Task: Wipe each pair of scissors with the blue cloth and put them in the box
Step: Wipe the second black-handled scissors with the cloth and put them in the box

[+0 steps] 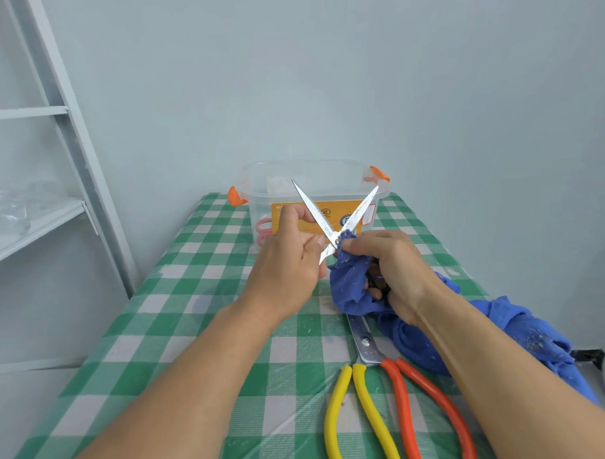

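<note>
Big yellow/orange-handled scissors (365, 344) lie flat, shut, well short of box (268, 182). Closer to box: blue cloth (351, 289) bunched in R hand (395, 264), fingers curled tight round cloth + dark handles. L hand (288, 260) curled, thumb & fingers pinching one blade by pivot. Open scissors (314, 211) spread in an X just before box. Pink scissors (264, 227) inside box.

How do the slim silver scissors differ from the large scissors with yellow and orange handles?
The slim silver scissors are held by the left hand and right hand; the large scissors with yellow and orange handles lie on the checked table. The silver pair's blades spread wide; the large pair's are closed. A blue cloth mostly hides the silver pair's handles; the large pair's show. Both have metal blades.
</note>
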The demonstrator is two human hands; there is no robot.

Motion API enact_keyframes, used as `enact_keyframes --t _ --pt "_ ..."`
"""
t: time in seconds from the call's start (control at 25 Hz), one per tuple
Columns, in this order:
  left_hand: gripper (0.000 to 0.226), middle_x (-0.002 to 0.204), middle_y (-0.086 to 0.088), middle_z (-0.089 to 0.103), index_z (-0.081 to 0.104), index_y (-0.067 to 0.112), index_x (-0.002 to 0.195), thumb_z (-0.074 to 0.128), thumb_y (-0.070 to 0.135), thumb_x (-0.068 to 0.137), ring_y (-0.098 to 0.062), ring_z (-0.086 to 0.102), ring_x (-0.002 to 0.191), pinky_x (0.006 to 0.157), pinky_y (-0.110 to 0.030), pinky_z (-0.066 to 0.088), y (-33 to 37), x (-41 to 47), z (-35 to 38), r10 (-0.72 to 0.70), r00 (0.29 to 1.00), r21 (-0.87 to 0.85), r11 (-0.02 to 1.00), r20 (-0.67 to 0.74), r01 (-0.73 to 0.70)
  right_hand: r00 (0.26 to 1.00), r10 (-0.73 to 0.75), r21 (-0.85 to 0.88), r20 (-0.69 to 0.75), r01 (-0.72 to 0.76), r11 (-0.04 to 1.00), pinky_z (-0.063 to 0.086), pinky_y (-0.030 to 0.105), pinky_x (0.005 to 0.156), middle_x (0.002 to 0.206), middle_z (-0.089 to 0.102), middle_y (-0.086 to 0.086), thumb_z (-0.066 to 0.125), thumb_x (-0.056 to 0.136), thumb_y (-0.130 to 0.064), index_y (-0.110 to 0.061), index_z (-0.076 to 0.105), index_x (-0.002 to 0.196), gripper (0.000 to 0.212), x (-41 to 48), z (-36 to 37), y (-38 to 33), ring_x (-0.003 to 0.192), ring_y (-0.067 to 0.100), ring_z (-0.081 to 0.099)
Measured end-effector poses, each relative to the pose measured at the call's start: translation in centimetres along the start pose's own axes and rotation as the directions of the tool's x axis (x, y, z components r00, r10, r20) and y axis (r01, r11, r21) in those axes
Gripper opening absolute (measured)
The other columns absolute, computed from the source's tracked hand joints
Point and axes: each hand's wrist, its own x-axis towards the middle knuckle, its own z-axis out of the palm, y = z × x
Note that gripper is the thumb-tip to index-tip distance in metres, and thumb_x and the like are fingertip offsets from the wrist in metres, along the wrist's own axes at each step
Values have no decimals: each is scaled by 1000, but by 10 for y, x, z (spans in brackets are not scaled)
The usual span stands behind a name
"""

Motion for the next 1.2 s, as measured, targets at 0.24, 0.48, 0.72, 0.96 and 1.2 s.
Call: enact_keyframes --t 0.24,0.48,0.72,0.96,1.2 --pt "16 64 -7 63 36 20 108 47 10 103 0 51 39 50 -27 33 5 -2 2 56 998 78 995 15 -57 999 45 23 -12 -45 999 23 27 44 56 50 14 72 87 -27 -7 62 71 28 -2 2 -3 42 21 36" --pt "15 65 -7 63 36 19 108 47 9 104 0 52 38 46 -19 33 5 -4 2 44 999 55 997 13 -45 1000 12 -45 0 -12 999 27 24 42 51 49 11 77 83 -30 -17 59 53 37 -2 1 -5 41 21 36" --pt "15 63 4 58 37 15 108 45 4 103 0 50 36 43 -8 34 8 -5 1 -5 1000 -49 999 -4 5 998 -46 -80 30 49 996 27 22 41 49 46 9 75 85 -18 -8 58 62 30 0 -2 -1 37 19 33" --pt "15 61 4 59 39 18 108 46 6 103 -1 48 36 50 -26 33 1 -2 -1 -22 999 -56 998 -24 21 999 -31 -55 22 32 998 24 23 41 48 47 11 65 87 -7 -3 59 60 28 2 0 2 41 20 32" --pt "17 58 1 60 39 23 102 47 8 103 -13 42 34 41 -25 33 -1 -1 -4 -69 997 -124 990 -31 64 998 -26 6 55 26 1000 23 23 42 55 43 11 53 85 4 -5 53 59 28 6 -5 4 46 20 29"
